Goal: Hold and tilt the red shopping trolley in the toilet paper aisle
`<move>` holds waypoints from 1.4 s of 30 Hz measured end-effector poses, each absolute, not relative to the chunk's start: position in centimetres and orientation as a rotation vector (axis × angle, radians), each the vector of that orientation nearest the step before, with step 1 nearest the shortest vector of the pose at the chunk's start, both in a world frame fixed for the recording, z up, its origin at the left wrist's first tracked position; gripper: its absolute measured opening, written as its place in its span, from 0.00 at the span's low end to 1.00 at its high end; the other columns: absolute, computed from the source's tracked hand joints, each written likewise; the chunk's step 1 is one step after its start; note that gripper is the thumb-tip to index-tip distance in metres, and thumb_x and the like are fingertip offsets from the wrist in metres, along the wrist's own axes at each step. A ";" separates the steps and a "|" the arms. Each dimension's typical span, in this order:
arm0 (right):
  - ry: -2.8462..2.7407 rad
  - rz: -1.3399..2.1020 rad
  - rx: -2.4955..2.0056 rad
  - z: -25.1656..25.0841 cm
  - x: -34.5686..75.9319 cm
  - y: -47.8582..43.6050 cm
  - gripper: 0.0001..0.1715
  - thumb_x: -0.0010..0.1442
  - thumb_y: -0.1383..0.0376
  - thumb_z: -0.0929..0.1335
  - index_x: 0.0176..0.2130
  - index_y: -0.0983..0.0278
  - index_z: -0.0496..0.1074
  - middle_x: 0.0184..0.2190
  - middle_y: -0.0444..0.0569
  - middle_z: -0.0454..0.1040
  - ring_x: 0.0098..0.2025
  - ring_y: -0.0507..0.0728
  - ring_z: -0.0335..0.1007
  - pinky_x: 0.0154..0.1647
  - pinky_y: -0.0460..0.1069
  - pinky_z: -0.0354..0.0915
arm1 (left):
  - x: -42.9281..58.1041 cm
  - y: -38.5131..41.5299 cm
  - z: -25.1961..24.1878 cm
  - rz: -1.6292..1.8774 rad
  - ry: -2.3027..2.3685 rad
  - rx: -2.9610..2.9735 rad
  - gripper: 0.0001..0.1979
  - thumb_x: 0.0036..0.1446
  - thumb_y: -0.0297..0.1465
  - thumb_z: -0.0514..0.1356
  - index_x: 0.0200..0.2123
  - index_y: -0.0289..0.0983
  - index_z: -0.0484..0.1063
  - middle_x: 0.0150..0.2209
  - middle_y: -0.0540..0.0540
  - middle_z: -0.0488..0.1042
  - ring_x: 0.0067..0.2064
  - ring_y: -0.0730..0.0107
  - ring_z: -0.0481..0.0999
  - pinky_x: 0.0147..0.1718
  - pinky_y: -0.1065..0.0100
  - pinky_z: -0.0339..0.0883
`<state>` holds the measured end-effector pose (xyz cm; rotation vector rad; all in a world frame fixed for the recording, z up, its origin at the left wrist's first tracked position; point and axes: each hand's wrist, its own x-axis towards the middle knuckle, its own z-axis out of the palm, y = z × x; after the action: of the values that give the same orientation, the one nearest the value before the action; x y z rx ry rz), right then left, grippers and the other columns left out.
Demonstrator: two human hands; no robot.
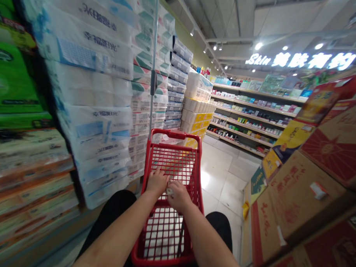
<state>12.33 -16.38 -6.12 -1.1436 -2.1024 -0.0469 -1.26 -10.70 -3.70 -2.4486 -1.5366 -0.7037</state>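
A red plastic shopping basket [195, 210] with grid walls and a raised handle stands tilted between my knees. Over its middle, my left hand [157, 183] has its fingers bent in toward the other hand. My right hand [178, 195] is beside it, fingers closed around a small pale thing [170, 190] too small to name. The two hands almost touch. Whether either one presses on the basket's red grid cannot be told. My own fingers partly hide what they hold.
Tall stacks of wrapped toilet paper [103, 85] rise close on the left, with a thin metal pole [154, 72] before them. Cardboard boxes [302, 195] crowd the right side. Tiled floor [216, 179] leads to shelves of small goods [250, 115] under a lit sign [301, 61].
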 end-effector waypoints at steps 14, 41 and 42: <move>-2.104 -0.135 -1.211 -6.1 12.6 -16.1 0.18 0.49 0.75 0.66 0.41 0.60 0.70 0.43 0.48 0.70 0.47 0.57 0.62 0.49 0.51 0.63 | -1.5 -10.1 -4.5 -0.676 -1.548 -2.482 0.16 0.64 0.34 0.50 0.35 0.40 0.78 0.44 0.42 0.77 0.60 0.50 0.62 0.51 0.52 0.57; -1.669 -0.219 -1.422 -5.9 13.3 -16.1 0.20 0.52 0.77 0.63 0.43 0.62 0.70 0.43 0.51 0.69 0.45 0.59 0.62 0.48 0.54 0.64 | -1.5 -10.6 -3.6 -0.751 -1.566 -2.492 0.19 0.64 0.35 0.48 0.34 0.39 0.79 0.45 0.41 0.77 0.60 0.47 0.62 0.52 0.48 0.57; -1.682 -0.237 -1.410 -5.8 13.3 -16.1 0.21 0.52 0.77 0.63 0.44 0.62 0.71 0.45 0.52 0.69 0.47 0.59 0.62 0.49 0.54 0.63 | -1.5 -10.6 -3.6 -0.741 -1.569 -2.488 0.19 0.64 0.35 0.48 0.34 0.39 0.79 0.45 0.41 0.77 0.60 0.48 0.62 0.52 0.48 0.57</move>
<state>13.34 -16.14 -5.79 -1.4101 -1.6823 -0.2372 -1.47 -10.64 -3.59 -2.4877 -1.5690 -0.7407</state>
